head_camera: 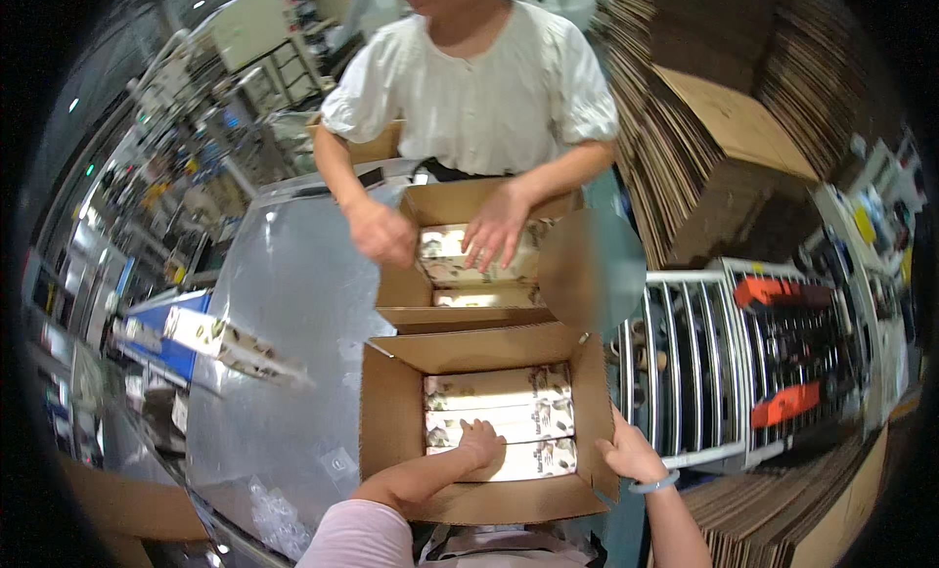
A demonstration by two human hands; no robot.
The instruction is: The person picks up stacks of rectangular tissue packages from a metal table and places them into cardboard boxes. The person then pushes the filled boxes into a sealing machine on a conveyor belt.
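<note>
An open cardboard carton [473, 508] stands right in front of me. Inside it lie white printed product boxes [499, 425] in a row, their ends bearing dark print. My left hand [482, 445] reaches into the carton and rests on these boxes, fingers somewhat apart. At the carton's right side, my right hand [632, 451] grips the upright wall, thumb on the inner face and the other fingers hidden behind it. A bracelet [654, 482] circles my right wrist.
Opposite me a person [477, 99] in a white top has one hand in a second carton [403, 286]. More printed boxes [227, 344] stick out over the metal table [293, 275] from a blue chute [192, 359]. A roller conveyor [682, 363] and stacked flat cardboard [660, 143] stand right.
</note>
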